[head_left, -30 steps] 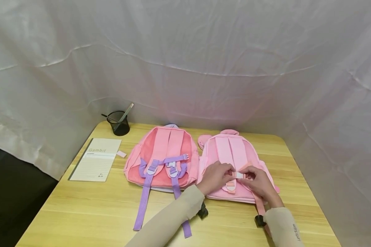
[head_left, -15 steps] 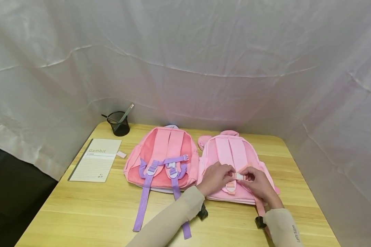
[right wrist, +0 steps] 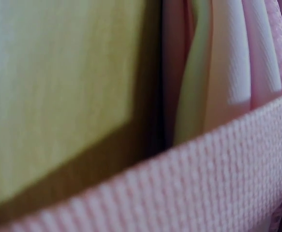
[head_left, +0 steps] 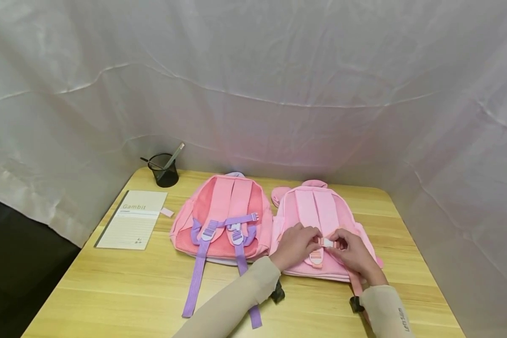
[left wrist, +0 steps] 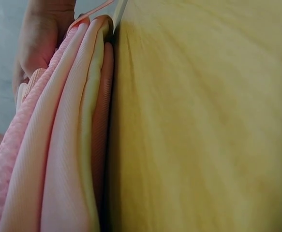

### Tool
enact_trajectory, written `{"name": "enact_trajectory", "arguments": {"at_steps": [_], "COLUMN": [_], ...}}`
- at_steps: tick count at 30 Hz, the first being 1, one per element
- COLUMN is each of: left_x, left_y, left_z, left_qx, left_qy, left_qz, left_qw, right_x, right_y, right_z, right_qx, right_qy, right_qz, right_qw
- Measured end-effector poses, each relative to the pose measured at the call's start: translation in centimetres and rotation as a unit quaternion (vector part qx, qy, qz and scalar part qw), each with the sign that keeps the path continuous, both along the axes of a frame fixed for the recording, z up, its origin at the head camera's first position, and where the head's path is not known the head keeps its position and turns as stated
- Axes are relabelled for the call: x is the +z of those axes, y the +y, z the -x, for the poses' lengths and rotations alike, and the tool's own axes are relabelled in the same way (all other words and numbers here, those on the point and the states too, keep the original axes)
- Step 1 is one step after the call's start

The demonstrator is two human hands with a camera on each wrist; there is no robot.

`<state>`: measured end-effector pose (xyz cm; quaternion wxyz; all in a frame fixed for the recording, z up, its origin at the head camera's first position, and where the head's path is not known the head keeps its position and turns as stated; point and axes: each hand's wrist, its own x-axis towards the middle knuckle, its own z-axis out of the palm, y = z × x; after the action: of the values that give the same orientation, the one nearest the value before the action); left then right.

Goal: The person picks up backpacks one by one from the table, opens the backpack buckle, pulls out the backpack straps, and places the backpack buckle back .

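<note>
A light pink backpack lies on the table with its shoulder straps facing up. Over its lower back, both hands meet at a small white side-release buckle on coral webbing. My left hand pinches the buckle's left end between thumb and fingers. At the other end, my right hand pinches the buckle and its webbing. Fingers partly cover both ends of it. In the left wrist view the backpack's side rises beside the table. A pink webbing strap crosses the right wrist view close to the camera.
A coral pink backpack with purple straps lies directly left of the light pink one. Farther left are a notebook, a small eraser-like block and a black mesh pen cup. Pale curtains surround the wooden table.
</note>
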<state>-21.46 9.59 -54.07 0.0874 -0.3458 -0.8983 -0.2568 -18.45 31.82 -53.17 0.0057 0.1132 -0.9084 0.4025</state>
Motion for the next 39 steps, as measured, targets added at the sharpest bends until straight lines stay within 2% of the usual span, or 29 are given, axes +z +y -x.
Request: {"name": "enact_trajectory", "arguments": {"at_steps": [7, 18, 22, 29, 34, 39], "left_x": [-0.19, -0.50, -0.49, -0.29, -0.53, -0.90], "left_y": [-0.13, -0.39, -0.39, -0.37, -0.54, -0.55], "left_z": [0.05, 0.10, 0.13, 0.20, 0.20, 0.20], "left_qx": [0.001, 0.013, 0.015, 0.007, 0.016, 0.015], "left_qy": [-0.006, -0.028, -0.028, -0.026, -0.040, -0.040], "left_qz": [-0.012, -0.044, -0.041, -0.030, -0.052, -0.069], "left_qw": [0.9999, 0.9986, 0.9987, 0.9992, 0.9977, 0.9967], "right_x": [-0.23, -0.24, -0.07, -0.08, -0.22, -0.14], "right_y": [0.17, 0.39, 0.42, 0.41, 0.44, 0.63], "right_z": [0.09, 0.23, 0.16, 0.20, 0.31, 0.05], "right_qx": [-0.004, -0.033, -0.035, -0.035, -0.038, -0.047], "right_qy": [0.012, -0.015, -0.023, -0.024, -0.021, -0.023], "right_qz": [0.005, 0.030, 0.053, 0.053, 0.054, 0.064], "right_qw": [0.9999, 0.9989, 0.9977, 0.9977, 0.9976, 0.9965]}}
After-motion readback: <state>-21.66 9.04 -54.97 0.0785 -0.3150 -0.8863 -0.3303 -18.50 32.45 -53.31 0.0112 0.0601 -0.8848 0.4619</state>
